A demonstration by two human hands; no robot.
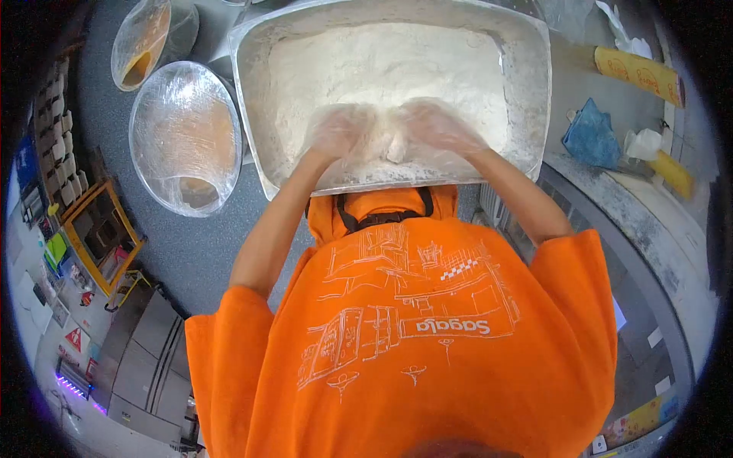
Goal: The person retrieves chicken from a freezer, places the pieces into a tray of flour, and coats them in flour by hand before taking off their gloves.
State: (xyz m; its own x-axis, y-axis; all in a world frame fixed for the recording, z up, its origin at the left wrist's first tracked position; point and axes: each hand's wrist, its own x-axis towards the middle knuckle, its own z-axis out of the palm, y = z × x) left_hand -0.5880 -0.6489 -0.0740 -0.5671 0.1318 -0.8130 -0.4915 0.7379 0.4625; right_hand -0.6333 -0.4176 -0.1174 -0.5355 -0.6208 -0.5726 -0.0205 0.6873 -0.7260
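A large metal tub [544,84] filled with white flour [382,61] is in front of my body. Both my hands wear clear, thin plastic gloves and are inside its near half. On the left, my left hand [340,131] is low over the flour, its fingers pointing inward and smeared by motion. Opposite it, my right hand [441,126] is blurred too, with its fingers turned toward the middle. A small flour-coated piece [395,149] shows between them, close to the right fingertips. What it is under the flour I cannot tell.
Left of the tub stands a round metal bowl [185,137] covered in cling film, with orange-brown contents. Behind it is another wrapped bowl [145,46]. On the right-hand counter lie a blue cloth [592,136] and a yellow printed roll [640,75].
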